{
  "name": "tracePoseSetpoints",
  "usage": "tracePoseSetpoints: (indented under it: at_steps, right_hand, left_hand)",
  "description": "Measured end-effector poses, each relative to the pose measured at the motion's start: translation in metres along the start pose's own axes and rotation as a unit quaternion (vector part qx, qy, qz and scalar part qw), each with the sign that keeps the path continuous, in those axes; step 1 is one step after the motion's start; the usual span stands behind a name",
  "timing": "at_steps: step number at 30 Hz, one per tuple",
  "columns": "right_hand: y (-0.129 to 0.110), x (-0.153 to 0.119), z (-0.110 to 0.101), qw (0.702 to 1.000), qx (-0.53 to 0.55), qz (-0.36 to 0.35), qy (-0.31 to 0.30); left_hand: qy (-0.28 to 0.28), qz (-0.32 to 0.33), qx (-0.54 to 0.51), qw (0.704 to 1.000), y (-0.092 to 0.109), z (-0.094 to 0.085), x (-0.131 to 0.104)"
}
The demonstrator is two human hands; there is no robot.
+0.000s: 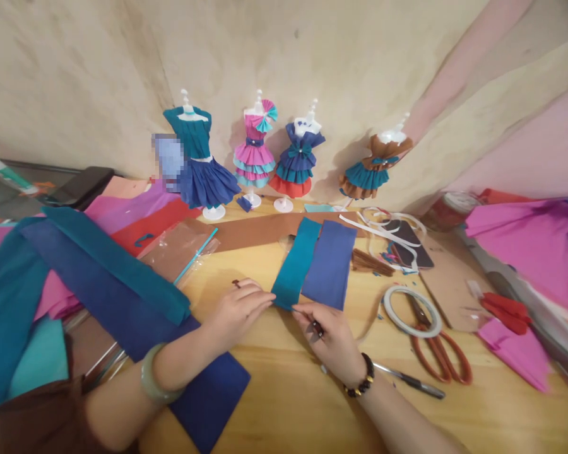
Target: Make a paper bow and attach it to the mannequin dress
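My left hand (239,312) pinches the lower left corner of a teal strip (297,265) that lies on the wooden table (260,391). At the strip's lower right corner, the thumb and finger of my right hand (324,331) are closed on its edge. A small dark object (317,328) shows among my right hand's curled fingers; what it is cannot be made out. Just right of the teal strip, partly under it, lies a blue-violet piece (330,261). A long dark blue strip (146,328) runs beneath my left forearm.
Four small dress forms, among them a teal and blue one (194,151), stand along the wall. Another person's arm (468,57) reaches to the rightmost form (376,161). Right of my hand lie orange-handled scissors (442,353), a tape roll (390,315) and a pen (416,383).
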State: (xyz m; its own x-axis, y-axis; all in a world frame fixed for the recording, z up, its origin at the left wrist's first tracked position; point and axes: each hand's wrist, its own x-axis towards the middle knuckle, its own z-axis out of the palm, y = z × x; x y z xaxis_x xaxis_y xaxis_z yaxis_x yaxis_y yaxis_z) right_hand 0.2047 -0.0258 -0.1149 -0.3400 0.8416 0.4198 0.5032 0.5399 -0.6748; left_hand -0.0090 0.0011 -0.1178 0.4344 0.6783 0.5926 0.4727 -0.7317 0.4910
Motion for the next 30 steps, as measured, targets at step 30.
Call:
tracePoseSetpoints:
  at_steps: [30]
  right_hand:
    - [-0.008,-0.005,0.012,0.937,-0.24,-0.251,0.034]
  left_hand:
    - [-0.104,-0.57,-0.467,0.668,0.029,-0.021,0.018]
